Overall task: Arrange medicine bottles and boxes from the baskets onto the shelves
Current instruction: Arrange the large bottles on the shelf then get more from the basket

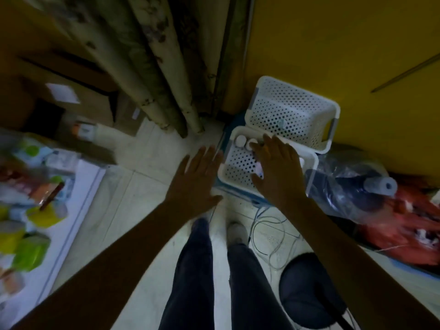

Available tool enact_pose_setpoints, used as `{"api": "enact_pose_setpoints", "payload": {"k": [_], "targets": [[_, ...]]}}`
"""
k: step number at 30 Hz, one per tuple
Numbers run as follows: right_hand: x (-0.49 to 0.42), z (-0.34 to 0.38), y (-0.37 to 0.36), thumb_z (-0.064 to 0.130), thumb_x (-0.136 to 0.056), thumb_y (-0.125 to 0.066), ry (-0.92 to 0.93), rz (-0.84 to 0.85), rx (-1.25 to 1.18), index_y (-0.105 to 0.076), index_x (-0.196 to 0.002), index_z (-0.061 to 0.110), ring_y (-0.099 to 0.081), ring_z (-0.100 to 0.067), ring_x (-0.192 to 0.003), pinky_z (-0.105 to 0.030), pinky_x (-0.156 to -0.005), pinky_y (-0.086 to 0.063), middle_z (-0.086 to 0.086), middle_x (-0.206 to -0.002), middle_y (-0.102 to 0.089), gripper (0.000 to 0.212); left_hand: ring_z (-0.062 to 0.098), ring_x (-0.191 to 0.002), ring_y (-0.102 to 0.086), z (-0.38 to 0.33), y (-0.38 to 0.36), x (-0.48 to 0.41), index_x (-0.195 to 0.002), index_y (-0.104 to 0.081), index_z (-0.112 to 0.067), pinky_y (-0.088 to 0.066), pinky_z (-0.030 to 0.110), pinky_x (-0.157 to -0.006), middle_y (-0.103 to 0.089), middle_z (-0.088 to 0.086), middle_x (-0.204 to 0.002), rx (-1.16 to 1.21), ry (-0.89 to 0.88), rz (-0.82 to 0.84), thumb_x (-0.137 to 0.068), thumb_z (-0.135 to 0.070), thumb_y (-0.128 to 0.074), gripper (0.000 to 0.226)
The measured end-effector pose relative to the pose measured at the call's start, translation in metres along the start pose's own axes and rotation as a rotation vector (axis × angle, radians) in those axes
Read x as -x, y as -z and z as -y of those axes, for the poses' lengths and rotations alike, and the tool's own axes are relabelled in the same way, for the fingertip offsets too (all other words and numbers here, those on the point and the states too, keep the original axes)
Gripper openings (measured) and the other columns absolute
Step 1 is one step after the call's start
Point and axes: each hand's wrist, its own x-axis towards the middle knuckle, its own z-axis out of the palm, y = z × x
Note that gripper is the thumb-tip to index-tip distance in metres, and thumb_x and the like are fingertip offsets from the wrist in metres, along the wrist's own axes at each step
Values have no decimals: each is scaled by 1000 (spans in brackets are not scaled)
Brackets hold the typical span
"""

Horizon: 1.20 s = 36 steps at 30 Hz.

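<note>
- Two white-capped medicine bottles [246,142] stand upright, touching, in the far left corner of the near basket [309,163], a white perforated one on the floor; its holed bottom shows bare over most of the left half
- Another small white item [259,169] peeks out from under the reaching fingers, near the middle of that basket; whether it is a bottle or a box I cannot tell
- The right hand [278,170] is spread flat over the basket, fingers splayed and pointing at the bottles, fingertips just beside the nearer cap; it grips nothing that I can see, though what lies beneath the palm is hidden
- The left hand [194,177] hovers over the floor [147,177] just outside the basket's left rim, fingers extended, holding nothing
- A second white basket [295,110] sits against the far rim of the first, tilted up towards the yellow wall [345,44]; it looks nearly empty
- A shelf [78,186] with blurred green and yellow packs runs along the left edge of view, well apart from the baskets
- I judge this to be the pick-up step: reaching in for the last few bottles
- Next the right hand should close round a bottle's body below the cap, lift it clear of the rim, then carry it left across to the shelf
</note>
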Motion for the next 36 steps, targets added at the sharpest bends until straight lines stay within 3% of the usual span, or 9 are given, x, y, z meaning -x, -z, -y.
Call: {"api": "enact_pose_setpoints", "payload": {"k": [3,7,9,14,20,23,26,32,36], "targets": [[35,42,57,35,-65,-84,166,27,2,-45,-141,14,-31,-39,-138,-58,-110,-27,-21,-148,-38,88,30,-145,-16,6,29,64,-151,-14,-10,-10,47,-112,-11,15,-157,-62,23,-206,-78,-60,-62,101],[72,127,132,44,-75,-75,452,-17,-19,-30,-149,20,-23,-33,-144,-51,-115,-18,-14,-157,-24,90,33,-139,-32,11,74,185,-148,-24,-10,-30,51,-108,-29,16,-153,-107,185,-422,-74,-53,-70,97],[81,185,166,46,-69,-79,649,-126,-23,-36,-146,19,-33,-33,-140,-51,-112,-25,-14,-153,-34,93,31,-138,-34,24,92,258,-148,-24,-12,-33,49,-107,-30,14,-153,-173,338,-536,-76,-53,-69,94],[125,356,252,35,-71,-79,1146,-357,-217,-42,-142,16,-32,-33,-140,-52,-112,-23,-15,-152,-35,82,28,-141,-25,54,132,477,-148,-23,-10,-26,46,-111,-26,13,-155,-383,779,-702,-80,-54,-60,89],[216,539,324,37,-72,-79,1499,-517,-340,-45,-140,16,-35,-32,-138,-52,-111,-28,-15,-150,-37,79,27,-142,-24,56,154,697,-148,-26,-6,-27,45,-111,-24,11,-156,-543,1208,-798,-85,-55,-51,84],[262,616,348,35,-78,-76,1573,-540,-422,-42,-143,16,-30,-31,-141,-52,-115,-21,-14,-153,-32,76,27,-143,-20,68,168,782,-149,-22,-5,-22,44,-113,-21,12,-156,-598,1317,-837,-86,-57,-41,84],[294,678,360,34,-77,-77,1594,-586,-454,-46,-140,15,-38,-32,-135,-48,-112,-24,-13,-146,-41,73,27,-144,-20,85,178,848,-149,-21,-4,-24,44,-112,-19,12,-157,-652,1331,-905,-88,-57,-41,83],[308,751,354,36,-85,-68,1486,-422,-545,-43,-140,20,-41,-19,-128,-35,-103,-34,-1,-142,-43,62,28,-141,-26,133,161,892,-149,-20,-5,-30,42,-110,-19,11,-157,-532,1234,-1101,-87,-56,-41,84],[286,802,353,42,-81,-71,1244,-187,-782,-30,-144,22,-47,-20,-125,-39,-95,-45,0,-145,-41,78,26,-138,-30,166,150,883,-149,-23,-6,-32,38,-109,-24,10,-155,-418,1124,-1174,-88,-56,-41,81]]}}
